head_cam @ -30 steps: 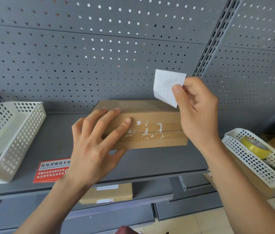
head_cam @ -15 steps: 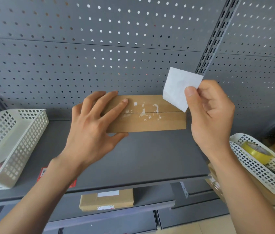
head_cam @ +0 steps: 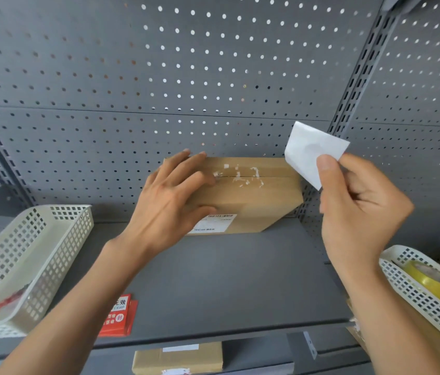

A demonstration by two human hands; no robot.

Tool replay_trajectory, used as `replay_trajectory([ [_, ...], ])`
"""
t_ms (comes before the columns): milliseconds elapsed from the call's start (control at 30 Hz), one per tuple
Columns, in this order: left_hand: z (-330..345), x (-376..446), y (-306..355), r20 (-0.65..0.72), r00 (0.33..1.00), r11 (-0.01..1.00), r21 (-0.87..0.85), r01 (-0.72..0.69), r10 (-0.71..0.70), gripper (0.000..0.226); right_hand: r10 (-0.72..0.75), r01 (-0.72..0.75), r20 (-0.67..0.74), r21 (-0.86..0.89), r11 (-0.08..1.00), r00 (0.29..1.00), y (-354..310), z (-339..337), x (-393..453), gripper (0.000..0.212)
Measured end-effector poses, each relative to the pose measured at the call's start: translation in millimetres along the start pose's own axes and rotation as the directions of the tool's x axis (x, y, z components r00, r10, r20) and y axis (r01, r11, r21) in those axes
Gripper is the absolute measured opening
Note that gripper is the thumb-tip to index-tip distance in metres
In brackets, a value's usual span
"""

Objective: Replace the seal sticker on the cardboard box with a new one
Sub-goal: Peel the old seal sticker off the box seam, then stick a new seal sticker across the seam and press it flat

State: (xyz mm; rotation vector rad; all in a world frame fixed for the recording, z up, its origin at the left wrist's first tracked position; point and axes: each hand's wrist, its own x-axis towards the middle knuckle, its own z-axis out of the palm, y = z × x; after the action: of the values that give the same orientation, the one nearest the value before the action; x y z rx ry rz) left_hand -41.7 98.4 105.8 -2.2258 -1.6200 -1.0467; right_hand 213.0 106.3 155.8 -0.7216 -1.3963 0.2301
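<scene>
Nearest the camera, a second cardboard box [head_cam: 177, 358] was seen on the lower shelf, below the front lip of the grey shelf [head_cam: 227, 288]. On that shelf's front left, a stack of red stickers [head_cam: 118, 315] lay beside a white basket [head_cam: 24, 266], in which some red scraps could be made out. At the right edge, another white basket [head_cam: 416, 296] held a roll of yellow tape [head_cam: 430, 282]. A broad stretch of bare shelf was left between the baskets and in front of the box.

Farther back, the left hand [head_cam: 170, 207] was laid flat and open on the cardboard box [head_cam: 248, 196], fingers spread over its left end, nothing being grasped. The box was stood at the rear of the shelf, tilted back against the perforated panel [head_cam: 186, 77]. Torn white sticker remnants [head_cam: 240, 175] were scattered along its seam, and a printed label [head_cam: 213, 223] was seen on its lower face.

To the right, apart from the box, a white square of paper [head_cam: 311, 150] was pinched between the thumb and fingers of the right hand [head_cam: 362, 212].
</scene>
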Motion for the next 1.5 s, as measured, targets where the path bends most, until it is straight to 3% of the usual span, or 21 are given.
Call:
replay_trajectory([
  [200, -4.7, 4.0, -4.2, 0.065, 0.997, 0.991, -0.124, 0.052, -0.044, 0.042, -0.061, 0.063, 0.059, -0.032, 0.997, 0.996, 4.1, 18.1, 0.9, 0.017],
  [367, -10.6, 3.2, -2.2, 0.077, 0.988, 0.935, -0.32, 0.152, -0.134, 0.041, -0.106, 0.113, 0.072, -0.092, 0.989, 0.992, 14.6, 27.6, -1.6, 0.036],
  [500, -18.2, 3.0, 3.9, 0.13, 0.974, 0.904, -0.365, 0.223, -0.187, 0.038, -0.147, 0.163, 0.138, -0.112, 0.98, 0.979, 13.8, 32.2, 0.0, 0.034],
  [567, -21.4, 4.2, 6.4, 0.151, 0.966, 0.879, -0.402, 0.255, -0.212, 0.033, -0.144, 0.177, 0.199, -0.161, 0.971, 0.969, 11.9, 34.9, -1.7, 0.047],
  [733, -28.4, 8.8, 12.3, 0.145, 0.939, 0.711, -0.62, 0.331, -0.311, 0.047, -0.116, 0.247, 0.475, -0.224, 0.943, 0.872, 13.6, 43.6, -20.9, 0.082],
  [900, -30.0, 11.7, 18.3, 0.112, 0.94, 0.594, -0.749, 0.293, -0.322, 0.05, -0.125, 0.318, 0.591, -0.236, 0.918, 0.797, 20.0, 54.1, -42.6, 0.085],
  [1033, -31.0, 14.4, 24.1, 0.094, 0.927, 0.527, -0.8, 0.287, -0.362, 0.024, -0.141, 0.353, 0.605, -0.247, 0.903, 0.784, 19.9, 60.5, -51.4, 0.078],
  [1233, -25.0, 13.6, 17.4, 0.091, 0.909, 0.521, -0.794, 0.313, -0.408, 0.022, -0.1, 0.316, 0.634, -0.237, 0.919, 0.767, 19.9, 59.8, -52.9, 0.074],
  [1400, -24.3, 12.7, 17.1, 0.082, 0.896, 0.535, -0.778, 0.331, -0.436, 0.022, 0.037, 0.121, 0.538, -0.255, 0.959, 0.842, 16.1, 50.3, -52.1, 0.083],
  [1500, -20.8, 11.8, 14.1, 0.084, 0.899, 0.567, -0.749, 0.342, -0.431, 0.019, 0.057, 0.053, 0.414, -0.249, 0.967, 0.908, 14.8, 46.7, -45.3, 0.072],
])
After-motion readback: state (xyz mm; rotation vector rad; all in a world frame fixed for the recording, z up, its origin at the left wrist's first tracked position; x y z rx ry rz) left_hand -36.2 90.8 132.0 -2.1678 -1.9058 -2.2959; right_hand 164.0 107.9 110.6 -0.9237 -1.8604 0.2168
